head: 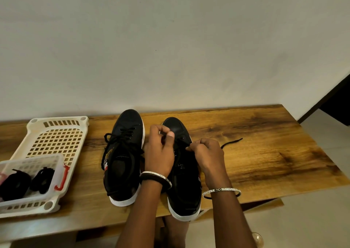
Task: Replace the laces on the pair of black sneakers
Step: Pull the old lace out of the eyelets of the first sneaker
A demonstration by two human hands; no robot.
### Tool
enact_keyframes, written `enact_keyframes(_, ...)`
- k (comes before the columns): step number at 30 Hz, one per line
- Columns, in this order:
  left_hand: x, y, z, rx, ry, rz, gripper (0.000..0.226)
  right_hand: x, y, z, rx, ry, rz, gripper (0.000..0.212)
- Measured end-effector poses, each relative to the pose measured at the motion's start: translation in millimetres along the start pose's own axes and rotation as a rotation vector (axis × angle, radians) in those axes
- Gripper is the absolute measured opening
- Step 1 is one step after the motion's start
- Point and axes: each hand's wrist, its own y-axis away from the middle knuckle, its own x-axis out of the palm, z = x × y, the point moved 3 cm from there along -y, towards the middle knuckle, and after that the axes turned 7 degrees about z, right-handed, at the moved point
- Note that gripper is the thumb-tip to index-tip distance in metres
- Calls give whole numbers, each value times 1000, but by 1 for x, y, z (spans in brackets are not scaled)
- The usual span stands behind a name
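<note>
Toes to the wall, a pair of black sneakers stands on a wooden surface (265, 153) as a person works with both grips on the right sneaker (184, 191). The left grip (161, 149) pinches the lace (232, 141) near the toe-end eyelets. The right grip (206, 153) pinches the same lace a little nearer the tongue, on the shoe's outer side. One loose end trails over the surface to the right. The left sneaker (125, 164) stands just beside it, laced, with its ends hanging loose.

Two black bundles (17, 183), seemingly the spare laces, lie in a small basket (30, 158) set on a white tray (56, 138) at the far left. Since both look untouched, the step in hand is probably unthreading the old lace from the right sneaker, though threading cannot be ruled out. The next move likely calls for drawing the lace clear one eyelet at a time while keeping the shoe steady so it does not slide.

The hands cover most of the eyelet rows, so it cannot be told how many hold lace. Black lace on a black upper is hard to follow. The small basket is cut off at the left edge, and the right sneaker's heel seems to reach the surface's near edge.
</note>
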Motion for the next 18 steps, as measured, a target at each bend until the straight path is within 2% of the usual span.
enact_keyframes(2,4,2,0,164,-457,90,15,-1,0,0,-3,6,-3,9)
enact_keyframes(4,4,3,-1,162,-708,143,17,-1,-2,-1,1,17,-3,10)
enact_keyframes(7,-2,0,-1,99,-828,143,14,-1,-3,-2,0,22,2,13)
enact_keyframes(9,-3,0,-3,131,-831,109,8,0,-3,-2,5,18,2,15)
enact_keyframes(11,-1,1,-1,138,-637,64,6,-1,-3,-3,4,6,-1,13)
enact_keyframes(15,-11,-6,-2,-104,252,25,18,-2,-3,-3,0,8,1,8)
enact_keyframes(16,-13,-6,-3,-154,390,35,20,-2,-3,-3,0,11,0,8)
enact_keyframes(18,-15,-8,-2,-210,480,16,22,-1,-4,-2,-5,17,-1,8)
